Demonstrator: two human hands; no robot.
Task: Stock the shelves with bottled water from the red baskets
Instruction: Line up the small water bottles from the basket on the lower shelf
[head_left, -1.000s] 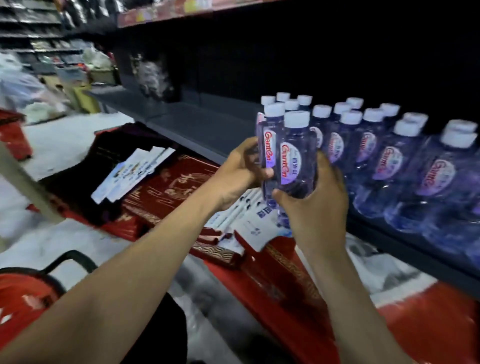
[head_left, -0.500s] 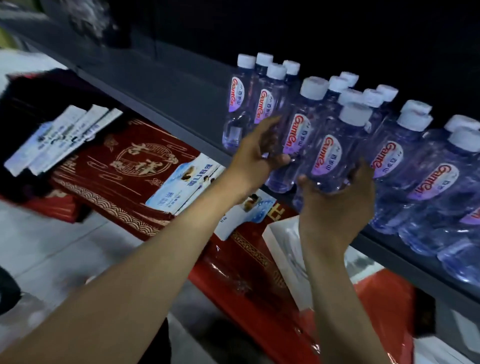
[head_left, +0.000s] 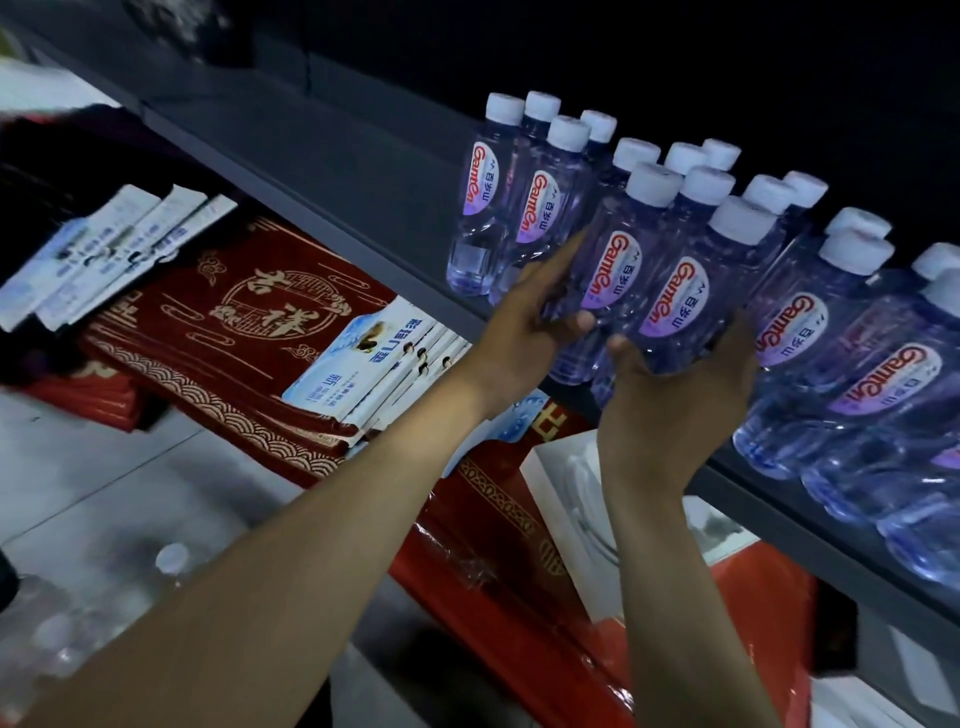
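Note:
Several clear water bottles with white caps and purple labels stand on the dark grey shelf (head_left: 332, 171). My left hand (head_left: 524, 332) grips the lower part of one bottle (head_left: 608, 260) at the shelf's front edge. My right hand (head_left: 670, 395) wraps the base of the bottle beside it (head_left: 685, 291). Both bottles lean to the right, their bases at the shelf edge. Two more bottles (head_left: 483, 197) stand upright just left of my left hand. The rest of the row (head_left: 841, 332) fills the shelf to the right. No red basket is in view.
The shelf's left half is bare. Below it lie red printed boxes (head_left: 249, 332) with white leaflets (head_left: 374, 358) and a white box (head_left: 571, 499). More bottles (head_left: 171, 561) lie blurred at the lower left on the pale floor.
My hands have carried the two bottles from in front of the shelf onto its front edge. The view has dipped and moved closer to the shelf.

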